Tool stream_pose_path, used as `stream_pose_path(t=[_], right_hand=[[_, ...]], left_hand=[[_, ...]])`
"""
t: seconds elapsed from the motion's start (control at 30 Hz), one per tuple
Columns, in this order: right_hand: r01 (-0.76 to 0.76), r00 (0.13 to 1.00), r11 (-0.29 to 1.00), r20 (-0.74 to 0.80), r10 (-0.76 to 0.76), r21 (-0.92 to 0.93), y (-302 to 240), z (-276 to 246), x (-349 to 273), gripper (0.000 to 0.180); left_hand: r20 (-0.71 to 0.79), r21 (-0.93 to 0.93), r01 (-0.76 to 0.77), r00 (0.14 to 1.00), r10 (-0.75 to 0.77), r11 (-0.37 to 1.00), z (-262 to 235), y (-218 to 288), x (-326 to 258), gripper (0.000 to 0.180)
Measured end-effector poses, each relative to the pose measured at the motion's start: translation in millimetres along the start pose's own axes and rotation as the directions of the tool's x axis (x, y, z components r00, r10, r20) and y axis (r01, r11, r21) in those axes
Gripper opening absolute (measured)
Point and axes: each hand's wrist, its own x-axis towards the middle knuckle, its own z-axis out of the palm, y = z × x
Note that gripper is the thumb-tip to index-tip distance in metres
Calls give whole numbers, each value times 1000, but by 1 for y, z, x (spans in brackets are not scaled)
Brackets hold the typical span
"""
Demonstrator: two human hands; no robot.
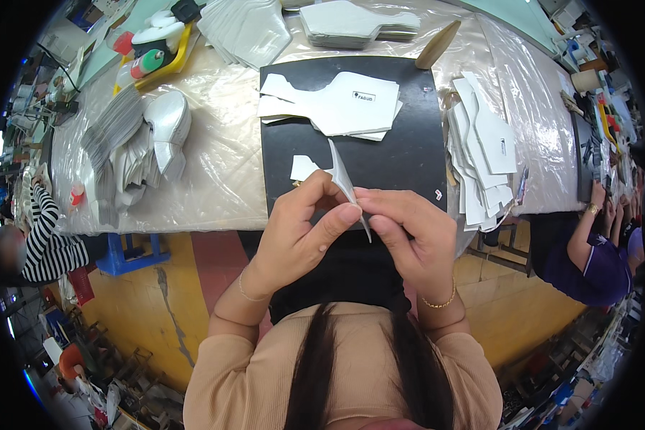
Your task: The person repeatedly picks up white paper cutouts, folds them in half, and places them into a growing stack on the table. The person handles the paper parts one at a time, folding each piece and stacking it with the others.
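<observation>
Over black mat [408,154] | both hands' fingers [342,215] pinch white strip [342,179] | edge-on, seemingly folded

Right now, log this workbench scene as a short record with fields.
left hand: pinches the thin white cut piece
right hand: pinches the same piece from the other side
work surface: black mat on a plastic-covered table
on mat: loose white cut pieces
right of mat: stack of white pieces
left of mat: silvery shoe part

white cut piece [342,179]: lower part hidden by fingers | black mat [408,154]: near edge behind left hand [297,229]
</observation>
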Motion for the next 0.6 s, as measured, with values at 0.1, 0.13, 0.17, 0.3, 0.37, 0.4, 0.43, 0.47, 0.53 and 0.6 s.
stream_pose_path(t=[0.1,0.13,0.17,0.3,0.37,0.4,0.43,0.47,0.53,0.6], right_hand=[[-19,1000,999,16,20,-41,-4,3,-2,17],[6,1000,999,3,-6,-47,-4,4,-1,18],[28,1000,998,-7,-29,-53,-4,5,0,19],[71,997,995,2,-71,-66,-4,6,-1,22],[91,996,993,24,-90,-78,-4,6,-1,24],[102,994,991,35,-100,-83,-4,6,-2,25],[116,993,989,46,-112,-87,-4,6,-2,26],[129,991,987,57,-124,-91,-3,6,-2,27],[142,988,986,74,-135,-93,-3,6,-2,28],[135,988,986,82,-127,-97,-4,6,-2,27]], left_hand=[[-9,-5,37,999,-37,999,-3,-1,-3,32],[-13,-26,34,999,-34,999,-3,-1,-5,31],[-15,-38,33,999,-33,999,-3,-1,-5,31],[8,5,1,1000,-1,1000,-7,5,-7,34],[0,37,-60,998,60,998,-9,9,-7,38],[-5,-34,19,1000,-19,999,-9,12,-9,41],[-5,-109,78,997,-79,991,-9,17,-12,45],[-2,-212,107,994,-110,971,-9,20,-14,49],[-11,-250,135,990,-142,959,-8,23,-15,42],[8,-298,146,989,-151,943,-9,23,-15,38]])
